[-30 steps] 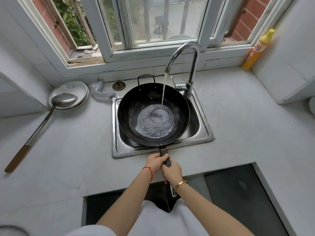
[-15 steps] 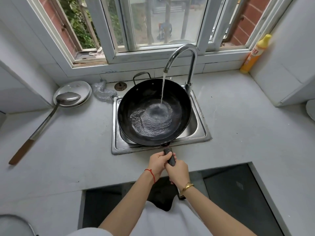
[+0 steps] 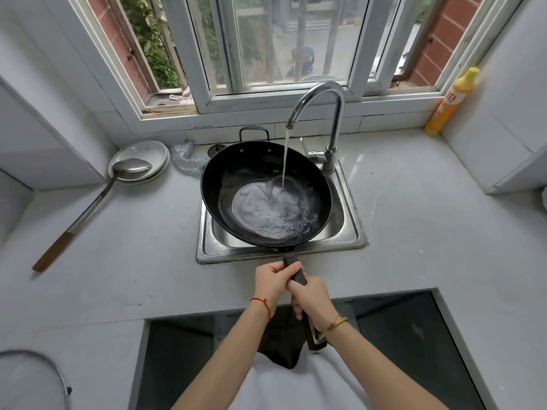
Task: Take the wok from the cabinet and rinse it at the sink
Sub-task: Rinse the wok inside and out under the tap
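Note:
A black wok [image 3: 236, 173] hangs over the steel sink [image 3: 352, 232], tilted with its right side lower. Water runs from the chrome faucet [image 3: 334, 113] into the wok's right half and swirls in the bottom. My left hand [image 3: 270, 281] grips the long dark handle [image 3: 297, 275] close to the pan. My right hand [image 3: 310, 297] grips the same handle just behind the left one. A small loop handle on the wok's far rim points toward the window.
A long metal ladle [image 3: 88, 208] with a wooden grip lies on a white plate [image 3: 154, 152] at the left. A yellow bottle [image 3: 450, 105] stands at the back right corner. A crumpled plastic wrap [image 3: 186, 158] lies beside the sink. A round rim [image 3: 35, 362] shows at bottom left.
The wok has tipped toward the right and the water has swirled to that side. Both hands keep their grip on the handle, and the camera has shifted.

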A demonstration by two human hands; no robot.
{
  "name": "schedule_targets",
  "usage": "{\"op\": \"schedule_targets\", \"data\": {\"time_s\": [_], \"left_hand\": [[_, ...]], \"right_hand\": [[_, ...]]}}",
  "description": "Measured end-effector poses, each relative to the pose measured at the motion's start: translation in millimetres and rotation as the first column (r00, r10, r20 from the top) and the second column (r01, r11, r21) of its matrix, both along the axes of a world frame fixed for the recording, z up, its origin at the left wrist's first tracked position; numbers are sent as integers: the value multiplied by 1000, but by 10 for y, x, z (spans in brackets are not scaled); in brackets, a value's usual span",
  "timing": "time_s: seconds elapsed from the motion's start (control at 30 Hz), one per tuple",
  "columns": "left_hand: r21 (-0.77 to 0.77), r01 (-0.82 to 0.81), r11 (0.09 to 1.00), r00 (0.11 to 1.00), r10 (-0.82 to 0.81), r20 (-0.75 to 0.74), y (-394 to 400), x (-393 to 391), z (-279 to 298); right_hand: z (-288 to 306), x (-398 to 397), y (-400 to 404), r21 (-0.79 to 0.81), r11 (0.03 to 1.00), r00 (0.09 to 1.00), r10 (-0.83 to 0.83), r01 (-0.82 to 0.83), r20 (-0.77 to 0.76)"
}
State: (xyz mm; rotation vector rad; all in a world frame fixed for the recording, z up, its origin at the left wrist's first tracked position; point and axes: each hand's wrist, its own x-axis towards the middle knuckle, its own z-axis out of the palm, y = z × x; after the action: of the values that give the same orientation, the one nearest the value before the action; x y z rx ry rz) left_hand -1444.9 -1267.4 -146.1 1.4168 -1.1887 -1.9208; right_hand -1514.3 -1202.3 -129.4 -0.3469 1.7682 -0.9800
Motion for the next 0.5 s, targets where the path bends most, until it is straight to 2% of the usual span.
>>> {"op": "schedule_targets", "data": {"time_s": [0.2,0.5], "left_hand": [[111,-7,994,995,17,-94,3,-1,67],[237,26,971,977,26,-211,21,-48,95]], "right_hand": [[104,-3,-20,41,998,997,46,-44,-68],[111,-51,22,44,991,939,132,-124,-317]]}}
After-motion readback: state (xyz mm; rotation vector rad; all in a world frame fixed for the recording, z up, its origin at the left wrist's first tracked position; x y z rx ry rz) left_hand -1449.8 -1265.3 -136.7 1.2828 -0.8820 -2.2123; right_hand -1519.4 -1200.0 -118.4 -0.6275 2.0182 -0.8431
